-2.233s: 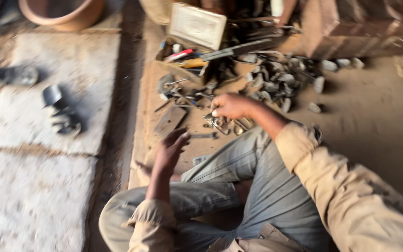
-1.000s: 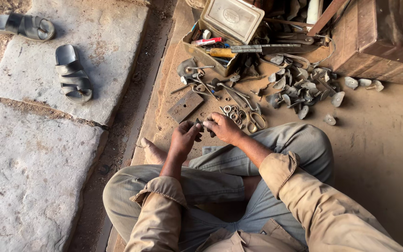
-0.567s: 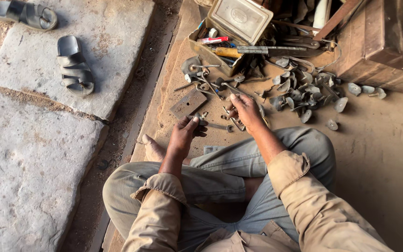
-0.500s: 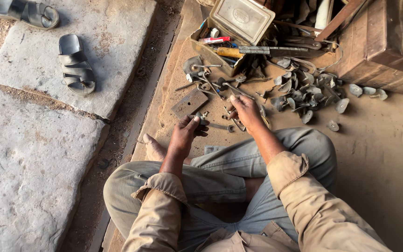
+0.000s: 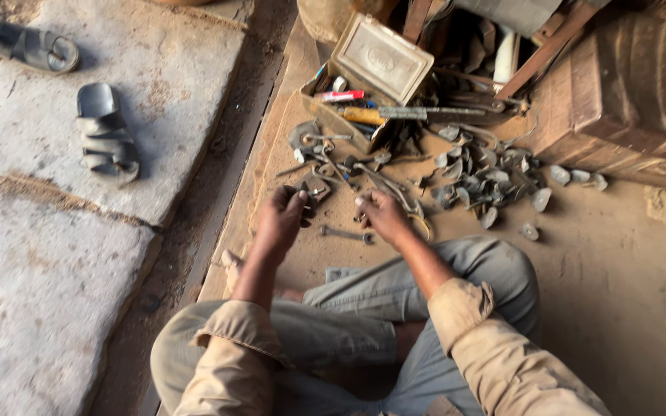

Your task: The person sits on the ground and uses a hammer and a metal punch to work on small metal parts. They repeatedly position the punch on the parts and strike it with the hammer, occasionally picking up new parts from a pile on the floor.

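Note:
I sit cross-legged on a sandy floor. My left hand reaches forward, and its fingertips close on a small dark metal piece at the near edge of the scattered hardware. My right hand is beside it, about a hand's width away, with its fingers pinched on a small metal part. A thin spanner lies on the floor between and just below the two hands. Bent wires and metal scraps lie just beyond my fingers.
An open metal box with tools stands at the back. To its right, a heap of grey metal pieces spreads beside a dark wooden chest. Two sandals lie on stone slabs at the left.
My right hand has drawn back from the scrap pile toward me with its fingers pinched. My left hand has moved forward onto the dark metal piece. The view has tilted slightly.

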{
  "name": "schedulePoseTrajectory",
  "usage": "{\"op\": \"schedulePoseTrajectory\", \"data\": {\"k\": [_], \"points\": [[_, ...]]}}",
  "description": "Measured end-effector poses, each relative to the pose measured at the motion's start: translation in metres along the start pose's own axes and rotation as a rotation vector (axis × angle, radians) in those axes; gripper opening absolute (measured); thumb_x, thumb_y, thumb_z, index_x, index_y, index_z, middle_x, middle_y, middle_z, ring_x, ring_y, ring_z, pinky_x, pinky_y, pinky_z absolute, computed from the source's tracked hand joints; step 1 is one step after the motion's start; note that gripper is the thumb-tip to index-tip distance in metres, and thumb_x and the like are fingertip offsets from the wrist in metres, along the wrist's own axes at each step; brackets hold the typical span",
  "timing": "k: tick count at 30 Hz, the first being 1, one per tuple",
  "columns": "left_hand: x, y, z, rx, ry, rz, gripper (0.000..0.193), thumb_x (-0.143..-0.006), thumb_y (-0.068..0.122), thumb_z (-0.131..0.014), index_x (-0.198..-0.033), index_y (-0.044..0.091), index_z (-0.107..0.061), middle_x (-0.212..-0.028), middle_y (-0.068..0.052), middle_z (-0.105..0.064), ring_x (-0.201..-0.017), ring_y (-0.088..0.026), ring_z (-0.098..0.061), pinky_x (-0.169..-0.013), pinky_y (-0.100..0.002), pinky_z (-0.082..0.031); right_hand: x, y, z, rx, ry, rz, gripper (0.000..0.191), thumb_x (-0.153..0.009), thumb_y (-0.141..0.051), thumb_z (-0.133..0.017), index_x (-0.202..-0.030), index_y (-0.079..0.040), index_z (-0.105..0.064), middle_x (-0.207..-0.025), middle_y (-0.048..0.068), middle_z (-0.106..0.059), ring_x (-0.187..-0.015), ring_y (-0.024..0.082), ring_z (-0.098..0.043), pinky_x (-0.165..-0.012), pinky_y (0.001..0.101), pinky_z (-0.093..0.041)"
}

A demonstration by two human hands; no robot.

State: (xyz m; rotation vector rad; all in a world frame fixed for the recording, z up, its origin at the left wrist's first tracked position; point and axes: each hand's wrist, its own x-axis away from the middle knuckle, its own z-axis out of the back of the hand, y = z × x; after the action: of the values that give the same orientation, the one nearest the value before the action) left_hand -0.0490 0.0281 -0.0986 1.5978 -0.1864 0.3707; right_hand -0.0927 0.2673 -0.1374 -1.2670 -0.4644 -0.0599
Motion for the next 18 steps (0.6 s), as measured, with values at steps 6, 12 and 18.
{"op": "schedulePoseTrajectory", "data": {"k": [6,12,18], "points": [[-0.03,0.022,0.019,-0.043,0.167,0.157,0.032,-0.099,0.021,-0.063,-0.125,0.005,-0.052,-0.096,-0.012,-0.073,-0.078,-0.017,-0.069,-0.065,-0.031,-0.056,-0.026,-0.02,0.031,0.29,0.018,0.143,0.023,-0.097,-0.025,-0.067,-0.114,-0.009,-0.069,-0.099,0.005,-0.078,-0.079,0.013,-0.072,-0.073,0.0299,-0.058],[-0.027,0.022,0.013,-0.37,0.292,0.215,0.046,-0.094,0.025,-0.068,-0.133,0.005,-0.054,-0.099,-0.013,-0.075,-0.086,-0.021,-0.071,-0.077,-0.038,-0.056,-0.106,-0.043,0.078,0.784,0.352,0.362,0.03,-0.096,-0.017,-0.066,-0.125,-0.009,-0.064,-0.127,0.011,-0.069,-0.116,0.029,-0.067,-0.098,0.0411,-0.052],[-0.023,0.036,0.01,-0.505,0.267,0.247,0.048,-0.094,0.031,-0.066,-0.135,0.008,-0.054,-0.101,-0.01,-0.076,-0.091,-0.022,-0.073,-0.085,-0.041,-0.056,-0.148,-0.045,0.101,1.18,0.386,0.282,0.053,-0.084,-0.003,-0.064,-0.136,-0.007,-0.055,-0.136,0.016,-0.053,-0.105,0.037,-0.064,-0.092,0.0484,-0.049]]}}
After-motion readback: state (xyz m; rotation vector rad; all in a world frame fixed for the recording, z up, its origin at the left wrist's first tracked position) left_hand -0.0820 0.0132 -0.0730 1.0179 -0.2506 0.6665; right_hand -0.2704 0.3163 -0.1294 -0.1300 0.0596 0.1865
